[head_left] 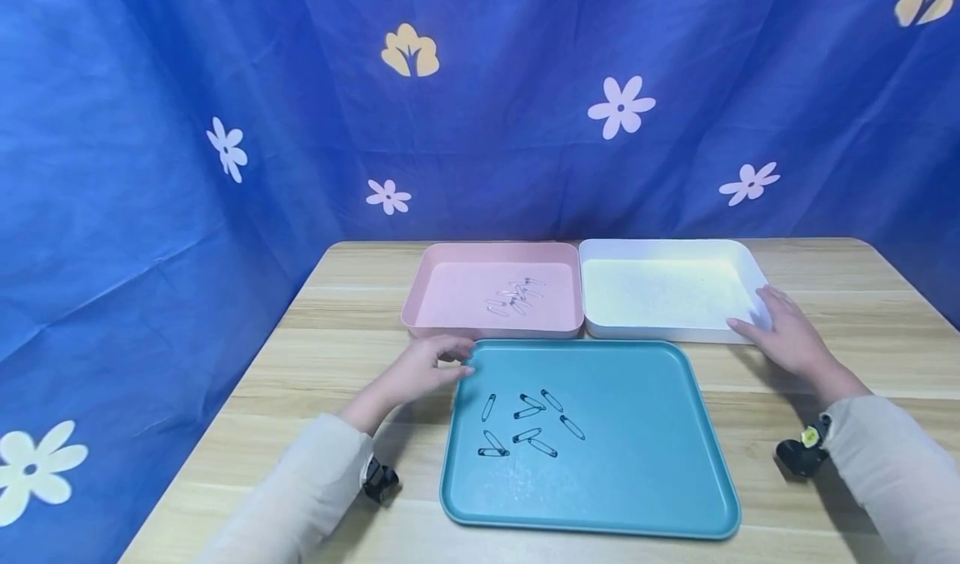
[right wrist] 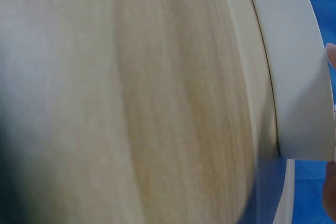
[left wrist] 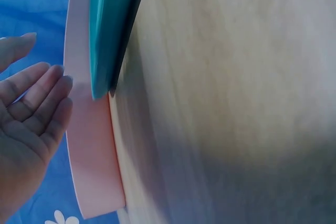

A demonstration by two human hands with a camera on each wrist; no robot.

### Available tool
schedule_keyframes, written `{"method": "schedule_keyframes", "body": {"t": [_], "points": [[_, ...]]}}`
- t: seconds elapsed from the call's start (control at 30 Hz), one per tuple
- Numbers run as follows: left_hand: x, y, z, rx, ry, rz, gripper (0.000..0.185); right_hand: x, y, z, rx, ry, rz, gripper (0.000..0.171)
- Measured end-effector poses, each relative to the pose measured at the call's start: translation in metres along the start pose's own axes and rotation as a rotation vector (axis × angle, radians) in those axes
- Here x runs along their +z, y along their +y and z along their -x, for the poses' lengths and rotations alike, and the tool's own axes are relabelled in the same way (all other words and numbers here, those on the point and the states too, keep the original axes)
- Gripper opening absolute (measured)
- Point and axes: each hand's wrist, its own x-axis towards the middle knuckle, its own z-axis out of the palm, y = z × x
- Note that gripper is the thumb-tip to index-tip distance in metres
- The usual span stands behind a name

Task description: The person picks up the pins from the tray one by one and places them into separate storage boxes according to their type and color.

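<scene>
Head view alone shows black safety pins [head_left: 527, 426], teal tray [head_left: 637, 464]

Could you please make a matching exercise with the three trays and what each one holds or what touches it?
Things:
1. pink tray
2. white tray
3. teal tray

States:
A. holds black safety pins
B. holds silver safety pins
C. the right hand rests on its corner

Pairs: 1-B, 2-C, 3-A
</scene>
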Motion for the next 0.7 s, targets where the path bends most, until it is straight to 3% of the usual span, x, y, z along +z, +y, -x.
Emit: {"method": "schedule_keyframes", "body": {"t": [0.4,0.7], "points": [[0.017,0.004,-0.004,-0.022,-0.154,0.045,0.036,0.002,0.006,-0.003,-0.019,-0.04,0.007,0.085],[0.027,0.014,-0.019,-0.011,-0.256,-0.065,0.036,0.002,0.006,-0.005,-0.011,-0.087,0.035,0.086]]}}
